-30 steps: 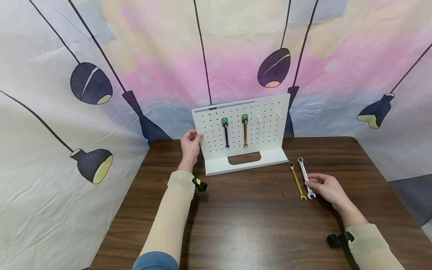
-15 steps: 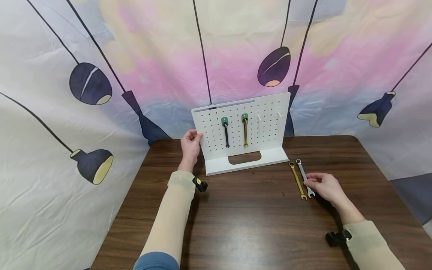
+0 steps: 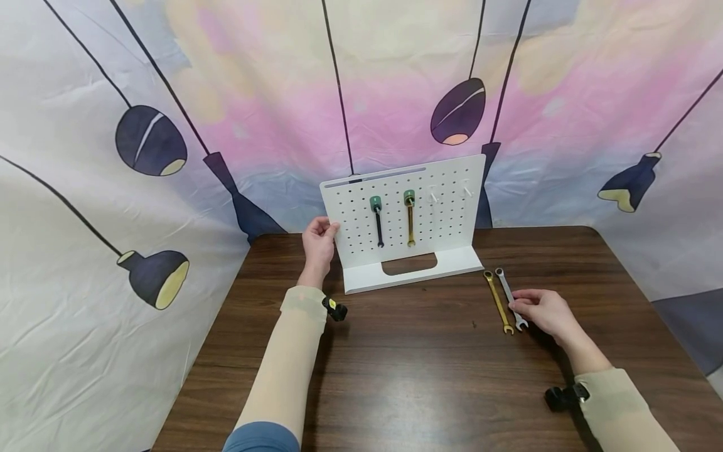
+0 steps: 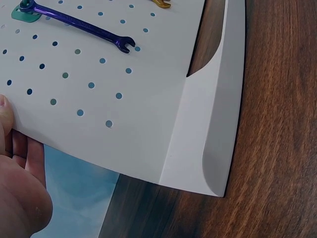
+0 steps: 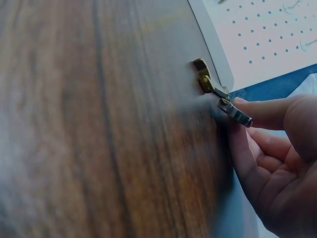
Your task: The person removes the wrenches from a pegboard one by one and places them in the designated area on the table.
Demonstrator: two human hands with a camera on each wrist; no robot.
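Note:
My left hand [image 3: 319,245] pinches the left edge of a white pegboard stand [image 3: 356,235], thumb in front and fingers behind. On the board hang a dark blue-purple wrench [image 4: 81,22] and a gold wrench [image 3: 410,226], each from a peg with a green piece at the top. To the right of the stand, my right hand [image 3: 545,312] pinches a silver combination wrench [image 3: 506,292] by its shank between thumb and fingers. Another gold wrench [image 3: 497,301] lies on the table just left of the silver one, nearly parallel to it.
Two bare white pegs, a left one [image 3: 433,198] and a right one [image 3: 467,191], stick out of the board's right half. The brown wooden table [image 3: 395,376] ends at a fabric backdrop [image 3: 271,94] printed with hanging lamps.
The silver wrench's ring end has shifted slightly left and toward me, closer to the gold wrench. My left hand and the stand stay in place.

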